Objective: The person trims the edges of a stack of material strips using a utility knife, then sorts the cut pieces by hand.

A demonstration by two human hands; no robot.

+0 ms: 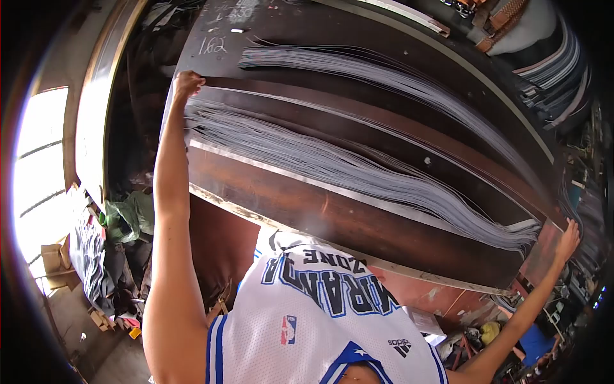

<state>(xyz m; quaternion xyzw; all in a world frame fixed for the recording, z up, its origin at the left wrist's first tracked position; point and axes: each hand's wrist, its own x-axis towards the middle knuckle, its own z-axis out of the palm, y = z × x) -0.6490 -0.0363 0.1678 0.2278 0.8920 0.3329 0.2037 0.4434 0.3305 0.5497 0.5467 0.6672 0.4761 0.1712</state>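
My left hand [190,83] is closed on the left end of a long brown strip [384,125], at the left edge of the dark table. The strip stretches across the table to my right hand [568,238], whose fingers are pressed at its far right end. Nearer my body than the strip lies a stack of long thin grey strips [307,150], with uneven ends. Beyond the brown strip is a second bundle of grey strips [358,70], curving down toward the right.
The dark table [268,192] has chalk writing and a small white piece [238,31] near its far left. A green bag [131,217] and piled scraps lie at the left. Belts [505,22] and stacked strips [553,73] are at the far right.
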